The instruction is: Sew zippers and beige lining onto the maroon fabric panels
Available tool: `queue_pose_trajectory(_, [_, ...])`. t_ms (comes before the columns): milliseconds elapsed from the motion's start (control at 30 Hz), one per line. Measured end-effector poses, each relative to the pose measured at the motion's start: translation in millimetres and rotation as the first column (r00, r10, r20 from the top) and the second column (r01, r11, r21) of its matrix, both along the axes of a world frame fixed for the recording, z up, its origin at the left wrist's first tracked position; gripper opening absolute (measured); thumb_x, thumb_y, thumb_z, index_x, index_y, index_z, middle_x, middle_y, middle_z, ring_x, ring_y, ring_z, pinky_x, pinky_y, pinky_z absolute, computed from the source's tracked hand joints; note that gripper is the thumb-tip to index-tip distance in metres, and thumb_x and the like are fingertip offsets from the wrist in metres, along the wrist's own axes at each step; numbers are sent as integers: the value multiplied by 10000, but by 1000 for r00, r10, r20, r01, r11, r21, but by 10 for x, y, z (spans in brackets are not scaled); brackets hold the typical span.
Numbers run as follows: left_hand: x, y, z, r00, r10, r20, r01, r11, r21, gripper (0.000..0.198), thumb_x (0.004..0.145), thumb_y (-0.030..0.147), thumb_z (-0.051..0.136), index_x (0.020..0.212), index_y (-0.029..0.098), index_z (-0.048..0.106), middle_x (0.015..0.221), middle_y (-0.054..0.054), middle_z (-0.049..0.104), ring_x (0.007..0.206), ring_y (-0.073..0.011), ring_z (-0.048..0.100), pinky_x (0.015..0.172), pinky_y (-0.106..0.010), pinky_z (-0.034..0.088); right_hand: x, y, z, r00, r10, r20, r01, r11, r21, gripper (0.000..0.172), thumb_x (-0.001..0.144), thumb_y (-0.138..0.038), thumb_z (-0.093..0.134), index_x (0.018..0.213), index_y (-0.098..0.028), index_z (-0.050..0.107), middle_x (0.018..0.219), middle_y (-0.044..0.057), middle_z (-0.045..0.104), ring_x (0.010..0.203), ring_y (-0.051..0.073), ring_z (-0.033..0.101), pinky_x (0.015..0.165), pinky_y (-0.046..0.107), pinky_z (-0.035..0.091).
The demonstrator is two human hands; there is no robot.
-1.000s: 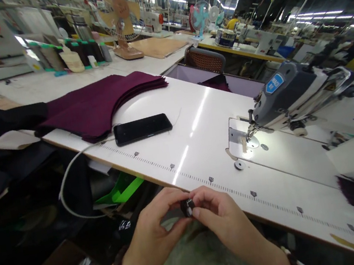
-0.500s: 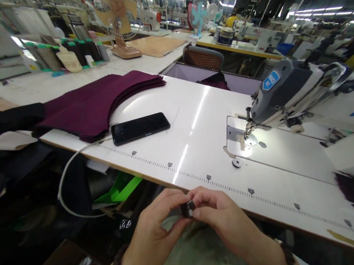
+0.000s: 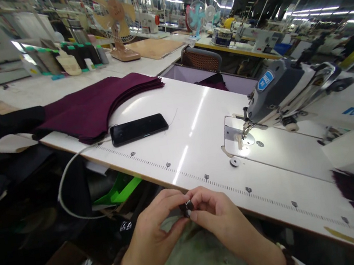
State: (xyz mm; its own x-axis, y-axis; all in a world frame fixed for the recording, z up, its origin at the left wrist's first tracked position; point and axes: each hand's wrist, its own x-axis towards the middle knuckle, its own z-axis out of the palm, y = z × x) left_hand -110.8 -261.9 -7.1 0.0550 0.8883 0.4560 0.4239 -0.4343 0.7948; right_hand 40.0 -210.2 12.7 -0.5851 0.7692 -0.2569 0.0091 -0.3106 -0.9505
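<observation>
head view: a small dark, rounded piece with shiny flecks (image 3: 187, 207) sits just off the near edge of the white, smooth-topped table (image 3: 196, 154), held between the left hand (image 3: 150, 231) and the right hand (image 3: 223, 217). neither of the hands is clearly nearer; both pinch it narrowly. fingers cover much of it, so its long axis cannot be told.

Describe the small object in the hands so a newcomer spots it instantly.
Find the white table; at its near edge, the left hand and right hand come together. Pinched between them is a small dark piece with a bright patch, held, unlike the round disc on the table.
</observation>
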Motion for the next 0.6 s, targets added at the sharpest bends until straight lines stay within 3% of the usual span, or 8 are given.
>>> queue_pose_trajectory(233, [18, -15, -2, 999, -28, 24, 28, 999, 27, 348, 775, 22, 554, 1042, 244, 536, 981, -5, 581, 901, -112, 577, 792, -172, 468, 19, -22, -38, 996, -59, -70, 48, 987, -151, 64, 585, -182, 599, 589, -156, 541, 892, 31, 573, 836, 158, 505, 767, 269, 368])
queue_pose_trajectory(433, [25, -17, -18, 993, -32, 113, 38, 998, -55, 369, 756, 32, 585, 1039, 266, 546, 957, 1, 581, 880, -123, 576, 772, -198, 480, 21, -35, -15, 996, -67, -52, 58, 986, -154, 51, 587, -176, 613, 592, -150, 569, 852, 29, 584, 797, 147, 511, 745, 261, 379])
queue_pose_trajectory(600, [12, -16, 20, 938, -50, 344, 103, 985, -137, 325, 752, 58, 592, 1002, 266, 587, 966, -13, 549, 897, -140, 572, 771, -218, 489, 28, -1, 19, 984, -98, -148, 51, 956, -290, 115, 598, -225, 650, 628, -130, 593, 818, 40, 587, 772, 155, 533, 755, 290, 429])
